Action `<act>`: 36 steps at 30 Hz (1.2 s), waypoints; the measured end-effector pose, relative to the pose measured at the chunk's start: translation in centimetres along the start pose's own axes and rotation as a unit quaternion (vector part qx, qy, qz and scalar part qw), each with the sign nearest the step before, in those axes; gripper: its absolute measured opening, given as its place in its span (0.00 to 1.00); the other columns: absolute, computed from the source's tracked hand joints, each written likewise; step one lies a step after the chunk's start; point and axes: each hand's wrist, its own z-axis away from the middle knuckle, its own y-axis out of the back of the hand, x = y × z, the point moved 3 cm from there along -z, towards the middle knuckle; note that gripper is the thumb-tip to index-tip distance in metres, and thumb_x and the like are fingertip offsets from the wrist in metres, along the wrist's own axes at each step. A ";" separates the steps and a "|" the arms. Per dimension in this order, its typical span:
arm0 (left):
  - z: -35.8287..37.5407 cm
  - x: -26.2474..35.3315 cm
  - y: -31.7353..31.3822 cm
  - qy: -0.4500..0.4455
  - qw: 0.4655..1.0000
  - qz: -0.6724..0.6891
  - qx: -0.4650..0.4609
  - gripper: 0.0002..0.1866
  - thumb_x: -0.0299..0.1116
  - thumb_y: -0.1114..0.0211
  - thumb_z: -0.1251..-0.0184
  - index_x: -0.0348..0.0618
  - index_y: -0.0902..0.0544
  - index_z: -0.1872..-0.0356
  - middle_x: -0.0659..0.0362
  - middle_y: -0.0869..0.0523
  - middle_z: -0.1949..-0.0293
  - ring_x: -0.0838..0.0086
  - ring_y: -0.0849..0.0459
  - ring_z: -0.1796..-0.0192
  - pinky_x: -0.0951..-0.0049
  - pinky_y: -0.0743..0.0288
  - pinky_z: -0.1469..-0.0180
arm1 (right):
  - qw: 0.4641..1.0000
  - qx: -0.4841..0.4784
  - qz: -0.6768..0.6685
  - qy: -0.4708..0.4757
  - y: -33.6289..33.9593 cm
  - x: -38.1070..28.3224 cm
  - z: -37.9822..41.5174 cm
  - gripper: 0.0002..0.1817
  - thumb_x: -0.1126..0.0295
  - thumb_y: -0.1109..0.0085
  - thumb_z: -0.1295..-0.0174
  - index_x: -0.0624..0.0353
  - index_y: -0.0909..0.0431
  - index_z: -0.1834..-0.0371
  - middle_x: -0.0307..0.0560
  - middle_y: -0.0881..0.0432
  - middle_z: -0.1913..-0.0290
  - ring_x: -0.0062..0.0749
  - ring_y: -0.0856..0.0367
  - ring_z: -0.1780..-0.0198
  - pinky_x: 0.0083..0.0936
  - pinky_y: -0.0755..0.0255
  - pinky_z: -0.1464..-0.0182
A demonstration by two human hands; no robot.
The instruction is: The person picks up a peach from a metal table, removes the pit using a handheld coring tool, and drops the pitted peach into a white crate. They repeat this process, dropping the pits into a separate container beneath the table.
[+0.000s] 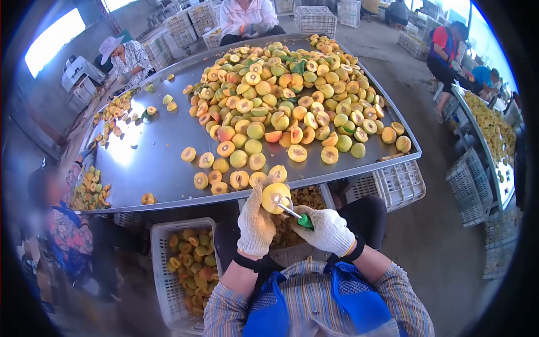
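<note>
In my gloved left hand (256, 222) I hold a yellow peach half (275, 197) above the table's near edge. My right hand (329, 231), also gloved, is closed round the green handle of a pitting spoon (305, 221). The spoon's metal loop is at the cut face of the peach half. Just beyond my left fingertips is another peach half (277, 173). A big heap of halved peaches (264, 106) covers much of the metal table (163, 146), many with brown stones or hollows showing.
A white crate (159, 264) of peach halves stands left of my legs, and another crate of pieces (307, 197) is under the table edge. An empty-looking crate (400, 182) sits at the right. Other people work around this table and at a second table (489, 126).
</note>
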 end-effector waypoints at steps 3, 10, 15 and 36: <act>0.8 -0.8 -0.1 -0.029 0.999 -0.022 0.009 0.25 0.48 0.50 0.19 0.34 0.25 0.39 0.49 0.18 0.45 0.61 0.18 0.44 0.63 0.22 0.42 | 0.999 0.037 0.020 0.025 -0.6 0.2 0.5 0.20 0.55 0.36 0.39 0.47 0.20 0.45 0.54 0.16 0.73 0.52 0.14 0.70 0.44 0.21 0.66; 2.0 -2.0 -0.5 -0.014 1.000 -0.006 0.024 0.23 0.46 0.45 0.22 0.35 0.23 0.40 0.53 0.18 0.45 0.65 0.19 0.42 0.63 0.23 0.42 | 0.996 0.053 0.048 0.050 -1.0 0.6 0.8 0.19 0.58 0.34 0.42 0.49 0.20 0.48 0.53 0.16 0.75 0.50 0.15 0.72 0.42 0.20 0.68; 2.4 -2.7 -0.7 -0.022 0.999 0.036 0.025 0.23 0.44 0.45 0.22 0.34 0.24 0.39 0.53 0.18 0.45 0.64 0.20 0.42 0.59 0.23 0.40 | 0.996 0.056 0.057 0.042 -1.2 1.0 1.2 0.20 0.58 0.34 0.43 0.51 0.20 0.49 0.51 0.16 0.75 0.48 0.14 0.72 0.40 0.20 0.68; 2.6 -6.6 1.6 -0.090 0.970 -0.207 0.087 0.16 0.39 0.44 0.23 0.36 0.19 0.50 0.51 0.16 0.54 0.61 0.15 0.54 0.61 0.17 0.53 | 0.955 -0.235 0.174 -0.052 -2.8 5.4 -1.3 0.11 0.63 0.39 0.40 0.44 0.15 0.54 0.48 0.12 0.66 0.45 0.12 0.65 0.38 0.17 0.59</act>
